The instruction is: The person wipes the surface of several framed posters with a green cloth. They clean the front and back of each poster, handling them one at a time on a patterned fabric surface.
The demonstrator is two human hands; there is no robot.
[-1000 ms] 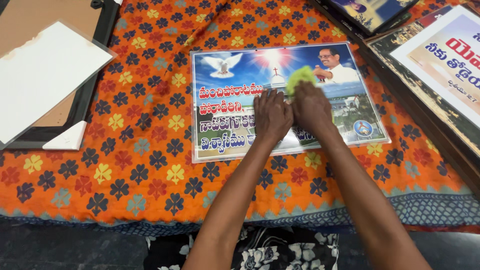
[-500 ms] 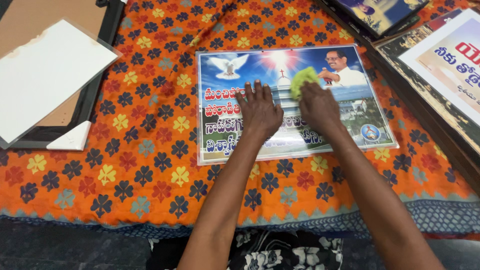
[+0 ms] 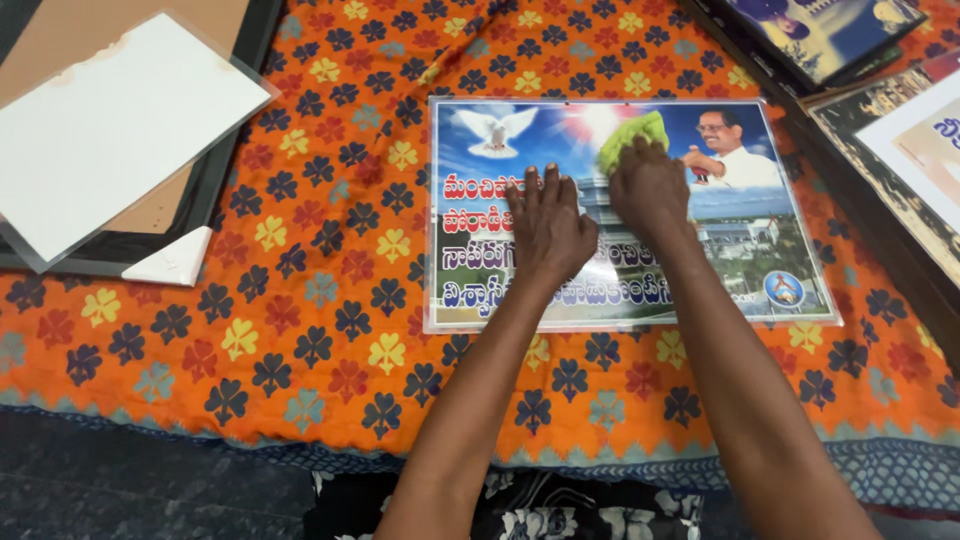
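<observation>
While both arms reach forward over the orange flowered cloth (image 3: 300,300), the printed picture (image 3: 740,255) lies flat on it and serves as the reference for all positions below. The picture is a glossy rectangle under a clear sheet, with a white bird in its upper left corner and lines of lettering down its left half.

Left hand (image 3: 547,228): palm down on the left-centre of the picture, fingers spread and flat, pressing on the surface over the lettering. It grips nothing.

Right hand (image 3: 650,185): just right of the left hand, on the upper middle of the picture. The fingers are curled over a green rag (image 3: 632,130), which sticks out beyond the fingertips toward the picture's top edge and touches the surface. The two hands sit near each other but apart.

Well to the left of the picture, a white sheet (image 3: 120,120) rests on a dark frame (image 3: 215,180) with brown backing board showing beneath. A small white piece (image 3: 178,262) lies at that frame's lower corner. To the right of the picture, other framed prints (image 3: 890,110) are stacked, partly out of view. Below the picture, the cloth's blue border (image 3: 900,470) runs along the near edge.
</observation>
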